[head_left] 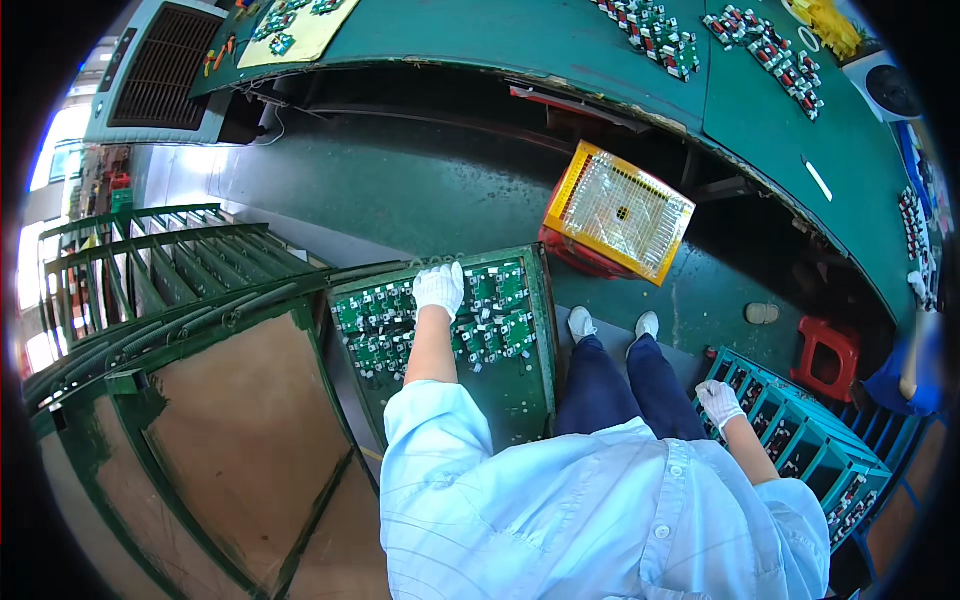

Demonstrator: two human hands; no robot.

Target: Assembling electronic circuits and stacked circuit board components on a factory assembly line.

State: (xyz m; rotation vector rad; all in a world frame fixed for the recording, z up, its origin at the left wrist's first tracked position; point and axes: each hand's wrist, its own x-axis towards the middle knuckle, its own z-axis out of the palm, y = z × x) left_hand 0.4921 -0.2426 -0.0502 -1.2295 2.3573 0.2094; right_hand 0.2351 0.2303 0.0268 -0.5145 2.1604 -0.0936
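My left hand, in a white glove, reaches to the far rim of a green tray. Its fingers curl over that rim. Rows of small green circuit boards with white parts lie in the tray on both sides of the hand. My right hand, gloved too, is closed at the near left edge of a teal slotted rack. What its fingers hold, if anything, is hidden. More small boards stand in the rack's slots.
A yellow-rimmed crate sits on a red stool on the floor ahead. Beyond runs a green workbench with clusters of boards. A green metal frame stands left, a red stool right. At far right, another person's gloved hand touches boards.
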